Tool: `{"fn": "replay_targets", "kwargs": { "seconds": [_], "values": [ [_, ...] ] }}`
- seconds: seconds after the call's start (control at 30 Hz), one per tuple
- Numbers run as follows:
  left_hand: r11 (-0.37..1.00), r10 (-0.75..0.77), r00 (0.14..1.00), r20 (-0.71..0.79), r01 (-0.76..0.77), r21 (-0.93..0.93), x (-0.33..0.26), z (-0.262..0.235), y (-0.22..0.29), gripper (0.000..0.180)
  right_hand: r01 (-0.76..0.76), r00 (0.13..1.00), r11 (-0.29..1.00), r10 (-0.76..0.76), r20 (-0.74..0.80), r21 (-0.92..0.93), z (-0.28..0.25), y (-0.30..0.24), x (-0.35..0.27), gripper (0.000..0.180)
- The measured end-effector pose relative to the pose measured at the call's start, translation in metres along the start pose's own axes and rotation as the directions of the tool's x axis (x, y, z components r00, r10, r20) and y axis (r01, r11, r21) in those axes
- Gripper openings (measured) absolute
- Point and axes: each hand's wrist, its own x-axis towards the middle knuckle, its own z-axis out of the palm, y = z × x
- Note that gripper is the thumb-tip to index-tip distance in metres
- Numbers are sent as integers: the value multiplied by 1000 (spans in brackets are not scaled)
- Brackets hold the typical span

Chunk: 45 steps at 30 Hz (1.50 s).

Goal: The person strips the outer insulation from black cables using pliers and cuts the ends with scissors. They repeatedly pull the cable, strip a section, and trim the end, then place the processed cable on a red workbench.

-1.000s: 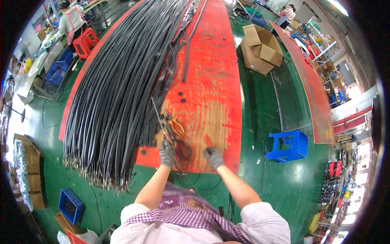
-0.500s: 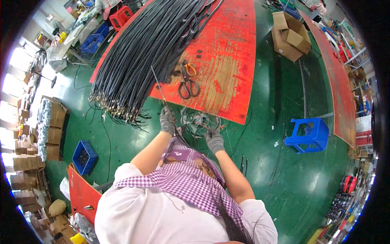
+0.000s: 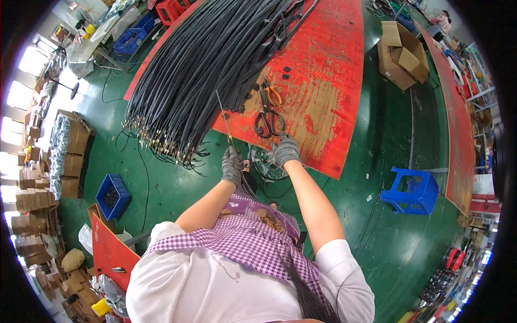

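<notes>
My left hand (image 3: 231, 167), in a grey glove, is closed on a thin dark cable (image 3: 222, 113) with a brass-coloured end near my fingers. The cable points up and away past the table's near edge. At the right, my gloved right hand (image 3: 285, 152) is over that edge, its fingers partly bent and slightly apart. Its fingertips reach the black-handled scissors (image 3: 270, 124), which lie flat on the red table (image 3: 328, 102). Whether they touch the handle I cannot tell. Pliers with orange handles (image 3: 274, 96) lie just beyond the scissors.
A thick bundle of black cables (image 3: 199, 70) covers the table's left side, its ends hanging over the edge. Below the table's near edge is a clear plastic-lined container (image 3: 264, 164). A blue stool (image 3: 412, 191) and cardboard box (image 3: 401, 56) stand right; a blue bin (image 3: 113, 196) sits left.
My right hand has moved up from beside the plastic-lined container to the scissors. My left hand still holds the cable. The whole view has shifted slightly.
</notes>
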Motion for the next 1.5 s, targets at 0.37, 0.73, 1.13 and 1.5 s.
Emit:
{"fn": "replay_targets", "kwargs": {
  "seconds": [0.37,0.73,1.13,1.5],
  "values": [
    [993,-116,990,78,118,-18,119,-26,16,12,208,930,928,-285,-230,-311,49,-47,179,59],
    [951,-308,934,179,309,22,170,8,47,12,-142,900,952,237,-365,270,20,-74,288,33],
    [905,-362,914,182,392,-167,232,-52,-4,13,-407,911,898,413,-2,166,-14,-22,369,38],
    [940,-315,915,253,264,215,161,28,39,7,-493,773,653,632,-53,575,-35,152,181,18]
  ]
}}
